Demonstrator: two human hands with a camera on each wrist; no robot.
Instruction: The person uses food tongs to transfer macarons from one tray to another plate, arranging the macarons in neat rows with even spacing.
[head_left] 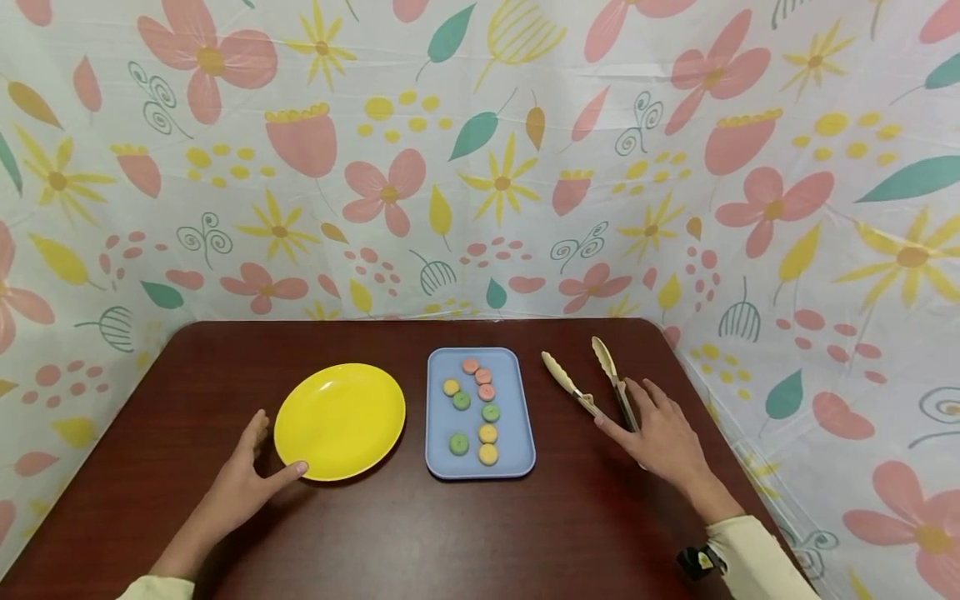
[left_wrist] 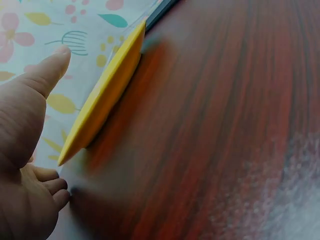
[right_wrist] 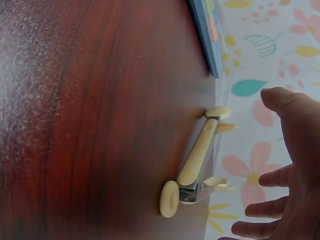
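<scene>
Left hand (head_left: pixel 243 485) beside the yellow plate (head_left: pixel 340 422) at 9 o'clock from the blue tray (head_left: pixel 513 433), right hand (head_left: pixel 663 437) over the tongs (head_left: pixel 585 401) at 3: both spread wide, empty. Tongs look light, springy, best held mid-length; the plate's glossy rim may slip.

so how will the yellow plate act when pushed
The yellow plate is probably stiff, its outline evenly round. It looks glossy, so may feel slippery. Low and wide on the table, it would likely slide, not tip.

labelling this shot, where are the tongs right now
In the head view, the tongs lie on the right of the table, right of the tray, partly hidden by the right hand.
</scene>
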